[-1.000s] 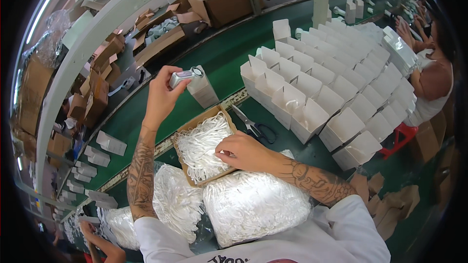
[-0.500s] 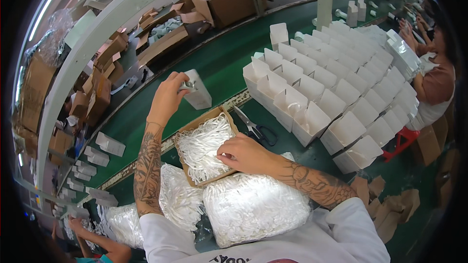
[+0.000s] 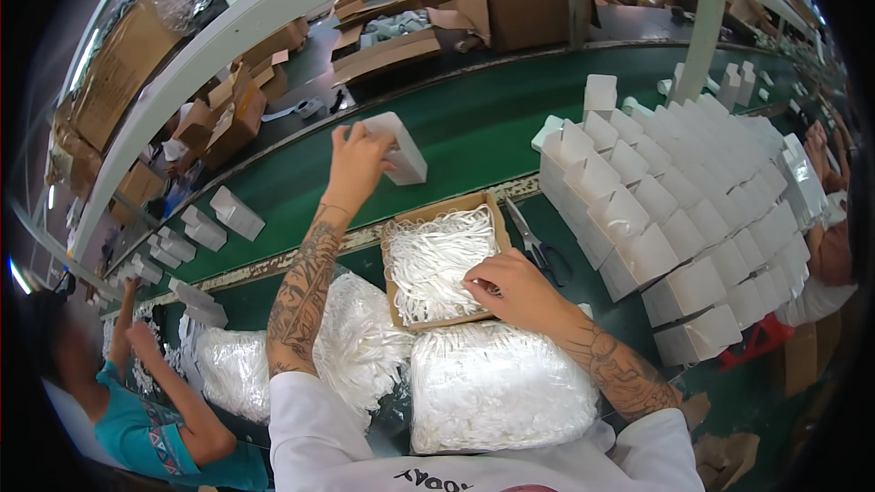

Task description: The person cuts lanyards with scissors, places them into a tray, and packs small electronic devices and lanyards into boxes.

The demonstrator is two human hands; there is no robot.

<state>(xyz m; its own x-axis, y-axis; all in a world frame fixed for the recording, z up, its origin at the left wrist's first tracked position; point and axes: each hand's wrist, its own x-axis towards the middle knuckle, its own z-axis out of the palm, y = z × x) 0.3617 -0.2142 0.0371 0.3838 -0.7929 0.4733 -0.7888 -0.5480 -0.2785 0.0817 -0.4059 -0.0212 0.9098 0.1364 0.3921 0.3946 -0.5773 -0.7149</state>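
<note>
A small white box (image 3: 408, 153) stands upright on the green belt. At its left side is my left hand (image 3: 362, 159), fingers spread and curved by its upper edge; whether they touch it is hard to tell. My right hand (image 3: 518, 287) hovers over the right side of a shallow cardboard tray (image 3: 396, 302) heaped with white cords (image 3: 442, 260). Its thumb and forefinger are drawn together, and anything between them is too small to make out. Scissors with dark handles (image 3: 545, 260) lie just right of the tray.
Many open white boxes (image 3: 638, 237) are packed together at right. Plastic bags of white cords (image 3: 501, 387) lie before me. More white boxes (image 3: 235, 211) line the belt at left, near a co-worker in a teal shirt (image 3: 150, 437). A metal post (image 3: 700, 32) rises beyond.
The view has turned, so most things sit further right and the co-worker at left shows more. My left hand's fingers have spread at the box. My right hand stays over the tray.
</note>
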